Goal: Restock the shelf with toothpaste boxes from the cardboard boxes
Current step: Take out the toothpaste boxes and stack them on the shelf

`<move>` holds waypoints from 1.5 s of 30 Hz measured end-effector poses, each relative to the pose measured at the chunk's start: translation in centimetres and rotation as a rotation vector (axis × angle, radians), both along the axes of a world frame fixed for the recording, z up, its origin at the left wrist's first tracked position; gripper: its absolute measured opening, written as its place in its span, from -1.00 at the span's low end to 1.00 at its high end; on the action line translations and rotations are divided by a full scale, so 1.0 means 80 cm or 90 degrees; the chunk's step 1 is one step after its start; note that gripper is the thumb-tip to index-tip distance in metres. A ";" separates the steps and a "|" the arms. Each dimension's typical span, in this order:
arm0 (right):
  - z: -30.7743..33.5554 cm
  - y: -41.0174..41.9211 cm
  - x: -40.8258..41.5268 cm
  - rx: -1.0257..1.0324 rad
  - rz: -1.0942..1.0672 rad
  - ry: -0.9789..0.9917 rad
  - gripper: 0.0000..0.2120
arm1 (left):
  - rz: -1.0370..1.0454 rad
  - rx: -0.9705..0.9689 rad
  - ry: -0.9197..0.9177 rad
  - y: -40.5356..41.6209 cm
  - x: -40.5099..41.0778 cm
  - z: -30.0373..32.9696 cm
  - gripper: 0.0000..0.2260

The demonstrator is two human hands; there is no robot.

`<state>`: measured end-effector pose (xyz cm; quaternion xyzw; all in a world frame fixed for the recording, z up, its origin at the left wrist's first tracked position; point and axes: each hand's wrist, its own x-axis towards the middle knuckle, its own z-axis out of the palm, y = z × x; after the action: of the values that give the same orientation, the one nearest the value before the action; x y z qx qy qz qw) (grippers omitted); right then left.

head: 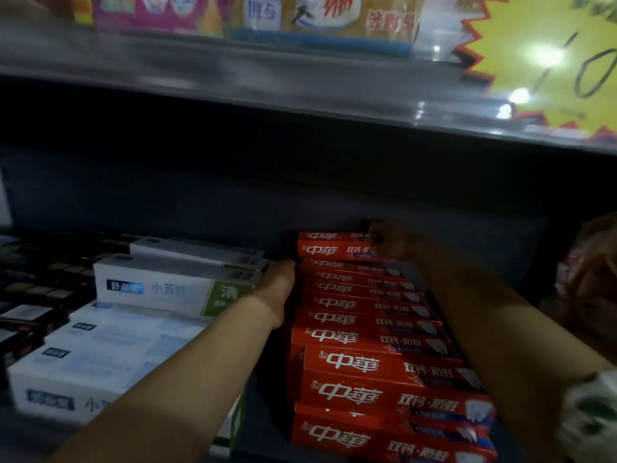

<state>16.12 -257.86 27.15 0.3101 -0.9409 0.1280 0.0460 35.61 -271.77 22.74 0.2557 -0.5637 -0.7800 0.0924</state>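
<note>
Several red toothpaste boxes (370,342) lie in a row running from the front of the dark shelf (260,416) toward its back. On top at the far end sits one more red toothpaste box (330,247), and my right hand (394,242) is closed on its right end, deep in shadow. My left hand (278,285) rests against the left side of the red row, near its back; its fingers are hidden behind the boxes. The cardboard boxes are out of view.
White toothpaste boxes (160,285) are stacked left of the red row, with a narrow gap between. Small dark packs (30,295) fill the far left. The upper shelf edge (300,95) overhangs, with a yellow price sign (547,58) at right.
</note>
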 end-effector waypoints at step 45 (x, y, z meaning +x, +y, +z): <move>-0.025 0.081 0.052 0.035 0.041 -0.213 -0.59 | 0.027 -0.113 0.009 -0.002 -0.020 0.036 -0.77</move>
<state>20.25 -251.38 25.13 0.3159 -0.9281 0.1534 -0.1238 33.99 -271.93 25.64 0.2531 -0.6243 -0.7265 0.1352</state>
